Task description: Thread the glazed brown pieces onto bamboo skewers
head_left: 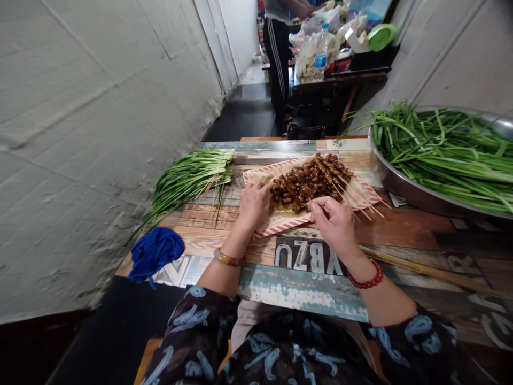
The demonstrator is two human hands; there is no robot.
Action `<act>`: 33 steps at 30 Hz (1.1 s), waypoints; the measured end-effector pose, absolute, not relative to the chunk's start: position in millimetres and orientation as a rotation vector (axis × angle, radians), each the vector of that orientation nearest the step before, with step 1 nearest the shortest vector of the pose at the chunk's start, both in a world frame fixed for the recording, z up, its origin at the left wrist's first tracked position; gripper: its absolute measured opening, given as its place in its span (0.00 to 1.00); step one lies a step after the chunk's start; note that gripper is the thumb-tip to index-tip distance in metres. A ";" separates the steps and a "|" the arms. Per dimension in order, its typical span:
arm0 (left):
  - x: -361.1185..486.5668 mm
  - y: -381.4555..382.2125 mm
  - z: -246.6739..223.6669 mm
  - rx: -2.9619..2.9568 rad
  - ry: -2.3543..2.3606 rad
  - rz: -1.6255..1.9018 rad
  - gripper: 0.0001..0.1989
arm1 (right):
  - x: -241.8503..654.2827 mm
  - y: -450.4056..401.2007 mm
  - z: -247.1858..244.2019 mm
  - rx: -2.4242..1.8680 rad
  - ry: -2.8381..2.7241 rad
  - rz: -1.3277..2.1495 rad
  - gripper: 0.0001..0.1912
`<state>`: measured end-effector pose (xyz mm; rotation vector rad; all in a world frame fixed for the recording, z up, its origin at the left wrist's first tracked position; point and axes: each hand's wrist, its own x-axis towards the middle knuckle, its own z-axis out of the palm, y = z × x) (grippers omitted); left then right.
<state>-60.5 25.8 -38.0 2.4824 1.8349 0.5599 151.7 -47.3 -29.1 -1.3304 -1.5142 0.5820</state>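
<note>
A heap of glossy brown pieces that look like silkworm pupae (304, 182) lies on a paper sheet with a red-striped border (266, 231). At the heap's left edge, my left hand (255, 203) rests on the paper, its fingers stretched loosely towards the pieces. My right hand (332, 219) is closed in a pinch at the heap's front edge; what sits between thumb and forefinger is too small to make out. Several loaded skewers (358, 200) lie on the right of the heap, bare ends pointing towards me.
Left stands a bundle of skewered green chives (196, 176), with a blue cloth (156, 251) nearer me. A metal basin (412, 187) of chives (444, 155) fills the right. Long bamboo skewers (420, 271) lie front right. Beyond, a person (276, 48) stands beside another table.
</note>
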 end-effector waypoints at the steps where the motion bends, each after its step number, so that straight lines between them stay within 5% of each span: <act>1: -58.4 25.2 -37.3 2.493 1.833 0.506 0.18 | 151.3 -47.6 -29.1 -1.322 -1.523 0.581 0.11; 12: -60.4 29.7 -43.3 2.496 1.774 0.582 0.08 | 149.5 -48.8 -28.9 -1.305 -1.557 0.581 0.11; 17: -62.3 32.2 -49.2 2.462 1.676 0.702 0.16 | 148.3 -49.2 -30.1 -1.311 -1.574 0.601 0.11; 21: -64.1 32.8 -52.4 2.403 1.662 0.713 0.12 | 147.6 -49.0 -31.3 -1.317 -1.583 0.603 0.11; 28: -71.1 29.9 -33.1 1.348 1.205 1.307 0.12 | 147.0 -52.4 -29.8 -1.311 -1.596 0.601 0.11; 33: -75.2 20.2 -15.9 0.883 0.888 1.355 0.17 | 144.8 -60.2 -26.6 -1.280 -1.736 0.510 0.10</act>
